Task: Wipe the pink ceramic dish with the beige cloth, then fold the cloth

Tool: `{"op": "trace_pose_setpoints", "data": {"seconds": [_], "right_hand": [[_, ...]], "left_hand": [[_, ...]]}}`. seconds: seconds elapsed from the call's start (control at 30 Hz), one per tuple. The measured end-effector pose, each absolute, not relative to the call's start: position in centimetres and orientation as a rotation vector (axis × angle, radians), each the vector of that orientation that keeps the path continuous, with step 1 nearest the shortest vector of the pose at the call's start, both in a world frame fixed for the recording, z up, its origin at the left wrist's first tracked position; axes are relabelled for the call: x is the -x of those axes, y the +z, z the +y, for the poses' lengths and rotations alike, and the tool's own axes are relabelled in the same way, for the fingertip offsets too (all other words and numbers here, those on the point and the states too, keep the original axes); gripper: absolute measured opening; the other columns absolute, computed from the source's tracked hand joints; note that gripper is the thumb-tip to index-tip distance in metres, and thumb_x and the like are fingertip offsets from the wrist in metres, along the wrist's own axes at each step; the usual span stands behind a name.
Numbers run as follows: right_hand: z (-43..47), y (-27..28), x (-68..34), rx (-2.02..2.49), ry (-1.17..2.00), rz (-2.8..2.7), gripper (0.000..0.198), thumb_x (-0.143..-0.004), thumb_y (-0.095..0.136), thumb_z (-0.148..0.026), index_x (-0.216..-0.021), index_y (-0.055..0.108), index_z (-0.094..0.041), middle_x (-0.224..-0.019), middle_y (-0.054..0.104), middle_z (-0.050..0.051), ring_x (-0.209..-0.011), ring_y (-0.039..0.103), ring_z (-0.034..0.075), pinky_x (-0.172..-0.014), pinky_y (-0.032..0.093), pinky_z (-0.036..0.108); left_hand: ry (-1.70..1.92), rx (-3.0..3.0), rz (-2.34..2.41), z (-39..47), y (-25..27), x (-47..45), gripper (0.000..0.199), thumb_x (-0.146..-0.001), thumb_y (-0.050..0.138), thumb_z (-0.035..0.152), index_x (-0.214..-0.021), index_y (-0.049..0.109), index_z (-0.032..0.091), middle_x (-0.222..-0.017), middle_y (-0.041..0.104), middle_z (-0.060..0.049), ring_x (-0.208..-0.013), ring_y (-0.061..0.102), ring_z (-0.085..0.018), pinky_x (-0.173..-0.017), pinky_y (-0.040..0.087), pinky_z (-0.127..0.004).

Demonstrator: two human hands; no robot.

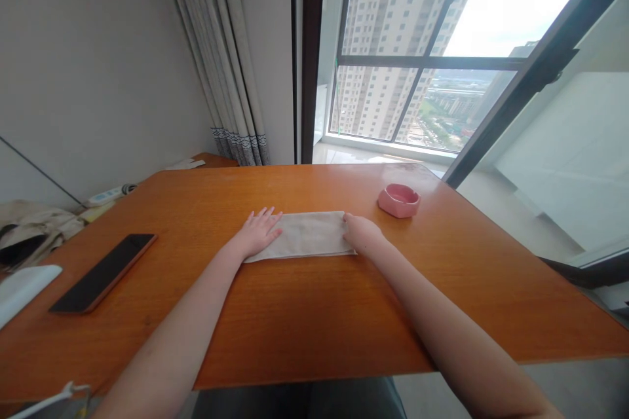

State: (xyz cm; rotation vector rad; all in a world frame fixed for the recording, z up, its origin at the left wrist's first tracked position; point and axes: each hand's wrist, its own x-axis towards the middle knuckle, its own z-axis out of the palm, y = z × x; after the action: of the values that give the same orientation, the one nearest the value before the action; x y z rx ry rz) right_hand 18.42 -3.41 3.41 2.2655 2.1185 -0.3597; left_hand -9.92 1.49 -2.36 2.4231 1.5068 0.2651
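Note:
A folded beige cloth (309,236) lies as a long flat strip on the wooden table (314,321). My left hand (256,233) rests flat on its left end, fingers spread. At the right end, my right hand (362,234) has its fingers curled in and closed on the cloth's short edge; the fingertips are partly hidden. Both forearms reach forward from the table's near edge.
A pink ashtray (399,200) stands beyond my right hand. To the left lies a dark tablet-like slab (104,273), with a white object (27,291) and crumpled fabric (37,232) at the table's left side. A window and a curtain (221,59) are behind.

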Motion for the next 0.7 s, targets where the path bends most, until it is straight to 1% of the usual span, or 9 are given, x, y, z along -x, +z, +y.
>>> {"op": "trace_pose_setpoints", "data": {"seconds": [0.17, 0.27, 0.33, 0.4, 0.47, 0.53, 0.6, 0.63, 0.7], "right_hand": [[-3.2, 3.7, -19.1, -2.106, -0.538, 2.193, 0.024, -0.073, 0.054, -0.015, -0.095, 0.062, -0.02, -0.081, 0.068, 0.005, -0.074, 0.064, 0.018, -0.062, 0.045, 0.026], [-3.4, 3.8, -19.3, -2.075, -0.471, 2.136, 0.029, -0.068, 0.058, -0.013, -0.097, 0.061, -0.018, -0.088, 0.067, 0.008, -0.081, 0.064, 0.023, -0.064, 0.046, 0.029], [-3.5, 3.9, -19.0, -2.137, -0.363, 2.174, 0.032, -0.071, 0.055, -0.012, -0.103, 0.058, -0.017, -0.099, 0.065, 0.012, -0.091, 0.061, 0.025, -0.072, 0.046, 0.032], [-3.7, 3.8, -18.3, -2.219, -0.214, 2.316, 0.03, -0.078, 0.048, -0.012, -0.106, 0.056, -0.017, -0.106, 0.062, 0.012, -0.099, 0.058, 0.024, -0.082, 0.044, 0.033], [-3.8, 3.1, -17.2, -2.25, -0.083, 2.539, 0.03, -0.085, 0.043, -0.018, -0.112, 0.054, -0.016, -0.115, 0.058, 0.013, -0.107, 0.054, 0.022, -0.092, 0.04, 0.033], [-3.7, 1.8, -16.2, -2.167, -0.073, 2.723, 0.038, -0.09, 0.041, -0.03, -0.125, 0.048, -0.016, -0.129, 0.051, 0.013, -0.12, 0.045, 0.023, -0.102, 0.033, 0.035], [-3.4, 0.1, -15.6, -2.061, -0.144, 2.758, 0.051, -0.092, 0.038, -0.042, -0.135, 0.04, -0.016, -0.141, 0.04, 0.012, -0.132, 0.033, 0.026, -0.108, 0.024, 0.041], [-3.2, -0.7, -15.5, -2.051, -0.174, 2.717, 0.055, -0.092, 0.036, -0.046, -0.138, 0.037, -0.016, -0.145, 0.035, 0.012, -0.135, 0.027, 0.027, -0.11, 0.019, 0.043], [-2.7, -1.8, -15.8, -2.108, -0.219, 2.576, 0.06, -0.092, 0.032, -0.05, -0.14, 0.034, -0.014, -0.148, 0.029, 0.014, -0.138, 0.02, 0.029, -0.111, 0.015, 0.046]], "left_hand": [[0.235, -2.423, 1.517, 1.5, -2.3, 9.8, 0.064, -0.087, 0.031, 0.058, -0.141, 0.034, 0.026, -0.151, 0.024, -0.01, -0.141, 0.015, -0.028, -0.111, 0.004, -0.05], [0.303, -2.413, 1.545, 1.5, -2.0, 10.0, 0.063, -0.085, 0.036, 0.056, -0.14, 0.035, 0.025, -0.15, 0.028, -0.009, -0.139, 0.019, -0.028, -0.111, 0.009, -0.048], [0.421, -2.371, 1.71, 1.4, -1.4, 10.6, 0.065, -0.083, 0.041, 0.054, -0.138, 0.038, 0.019, -0.146, 0.035, -0.014, -0.135, 0.03, -0.029, -0.108, 0.02, -0.045], [0.504, -2.214, 1.987, 1.3, -0.6, 11.4, 0.063, -0.08, 0.043, 0.057, -0.122, 0.054, 0.012, -0.128, 0.052, -0.022, -0.12, 0.047, -0.034, -0.097, 0.035, -0.044], [0.466, -1.969, 2.141, 1.1, 0.1, 12.0, 0.056, -0.071, 0.051, 0.063, -0.087, 0.066, 0.012, -0.094, 0.066, -0.022, -0.096, 0.059, -0.038, -0.081, 0.043, -0.043], [0.41, -1.791, 2.068, 0.8, 0.4, 12.3, 0.046, -0.054, 0.066, 0.063, -0.056, 0.059, 0.018, -0.063, 0.062, -0.014, -0.075, 0.061, -0.036, -0.07, 0.043, -0.039], [0.424, -1.751, 1.92, 0.4, 0.5, 12.1, 0.042, -0.042, 0.076, 0.054, -0.043, 0.05, 0.02, -0.049, 0.055, -0.007, -0.065, 0.06, -0.032, -0.065, 0.041, -0.035], [0.444, -1.779, 1.868, 0.2, 0.5, 11.8, 0.041, -0.041, 0.077, 0.049, -0.042, 0.048, 0.021, -0.048, 0.053, -0.006, -0.064, 0.059, -0.031, -0.064, 0.04, -0.034], [0.455, -1.882, 1.83, 0.0, 0.4, 11.3, 0.034, -0.047, 0.074, 0.044, -0.047, 0.049, 0.021, -0.054, 0.057, -0.006, -0.067, 0.06, -0.03, -0.064, 0.039, -0.033]]}}
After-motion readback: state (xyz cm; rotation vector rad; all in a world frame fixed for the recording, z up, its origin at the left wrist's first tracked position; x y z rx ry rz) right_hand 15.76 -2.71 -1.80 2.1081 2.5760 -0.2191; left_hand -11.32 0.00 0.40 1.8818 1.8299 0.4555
